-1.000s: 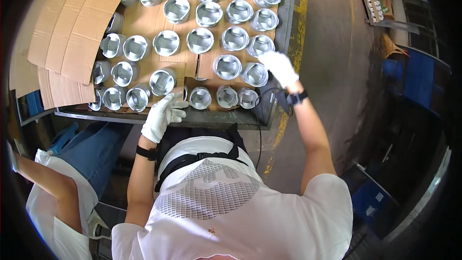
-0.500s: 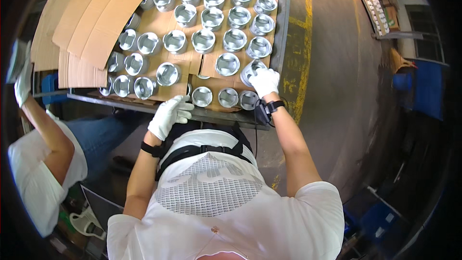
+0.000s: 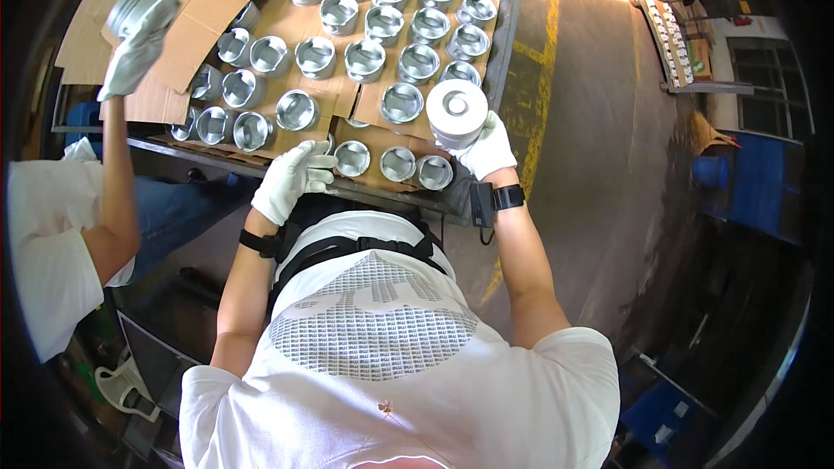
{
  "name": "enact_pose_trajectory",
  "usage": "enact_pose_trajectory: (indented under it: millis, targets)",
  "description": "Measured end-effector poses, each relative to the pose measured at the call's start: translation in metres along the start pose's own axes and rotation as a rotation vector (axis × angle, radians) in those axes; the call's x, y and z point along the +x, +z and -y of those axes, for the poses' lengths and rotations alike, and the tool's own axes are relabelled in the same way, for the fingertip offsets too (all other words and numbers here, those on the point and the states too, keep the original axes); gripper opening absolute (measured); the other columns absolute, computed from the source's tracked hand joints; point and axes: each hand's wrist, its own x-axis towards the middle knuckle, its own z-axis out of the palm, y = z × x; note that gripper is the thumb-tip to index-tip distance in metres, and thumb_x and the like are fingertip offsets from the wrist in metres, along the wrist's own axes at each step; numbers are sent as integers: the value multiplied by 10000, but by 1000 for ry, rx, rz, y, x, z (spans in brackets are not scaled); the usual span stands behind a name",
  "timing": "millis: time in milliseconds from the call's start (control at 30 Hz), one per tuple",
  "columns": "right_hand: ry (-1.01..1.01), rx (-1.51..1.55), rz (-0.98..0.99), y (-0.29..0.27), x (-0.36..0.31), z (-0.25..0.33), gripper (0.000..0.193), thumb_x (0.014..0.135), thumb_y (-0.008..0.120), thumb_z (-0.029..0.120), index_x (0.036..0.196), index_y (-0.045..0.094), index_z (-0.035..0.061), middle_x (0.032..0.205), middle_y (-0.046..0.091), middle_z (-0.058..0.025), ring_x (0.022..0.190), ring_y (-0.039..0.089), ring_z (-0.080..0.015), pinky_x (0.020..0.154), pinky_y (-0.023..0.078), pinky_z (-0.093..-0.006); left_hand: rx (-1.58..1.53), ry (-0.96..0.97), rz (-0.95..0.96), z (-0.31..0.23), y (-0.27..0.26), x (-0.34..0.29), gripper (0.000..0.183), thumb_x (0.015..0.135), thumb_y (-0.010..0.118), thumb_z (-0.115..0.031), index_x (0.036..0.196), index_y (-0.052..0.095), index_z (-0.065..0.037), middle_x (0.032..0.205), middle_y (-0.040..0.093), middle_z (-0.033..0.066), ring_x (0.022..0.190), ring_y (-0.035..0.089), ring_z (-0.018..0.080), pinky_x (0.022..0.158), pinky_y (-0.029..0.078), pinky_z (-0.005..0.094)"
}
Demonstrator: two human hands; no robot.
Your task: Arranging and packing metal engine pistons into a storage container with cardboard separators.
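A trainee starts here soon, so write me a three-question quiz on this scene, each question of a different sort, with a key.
1. Multiple choice: which of the person's own hands holds the piston whose round, flat face is toward the camera?
A: only the left
B: only the right
C: both

2. True or false: the co-worker's raised hand, at the left of the picture, is bare.

3. Fill in: the brown sheets at the left of the grey-rimmed bin are made of ____.

Key
1: B, the right hand.
2: False, it wears a white glove.
3: Cardboard.
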Motion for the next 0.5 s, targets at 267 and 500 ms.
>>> enact_pose_trajectory:
  millis: [267, 500]
  targets:
    - [-369, -318, 14, 16, 1, -6, 292, 899, 447, 121, 1117, 597, -1, 1086, 651, -81, 1014, 626, -176, 897, 501, -327, -13, -7, -24, 9, -5, -6, 492, 976, 474, -380, 1303, 529, -17, 1088, 661, 142, 790, 643, 184, 713, 530, 292]
    - [-599, -784, 55, 14, 15, 0, 383, 851, 442, 128, 1156, 599, -41, 1069, 652, -80, 986, 614, -161, 879, 459, -288, 14, -23, -11, 3, 6, -5, 495, 982, 469, -385, 1298, 511, -8, 1075, 655, 154, 820, 646, 197, 695, 524, 287]
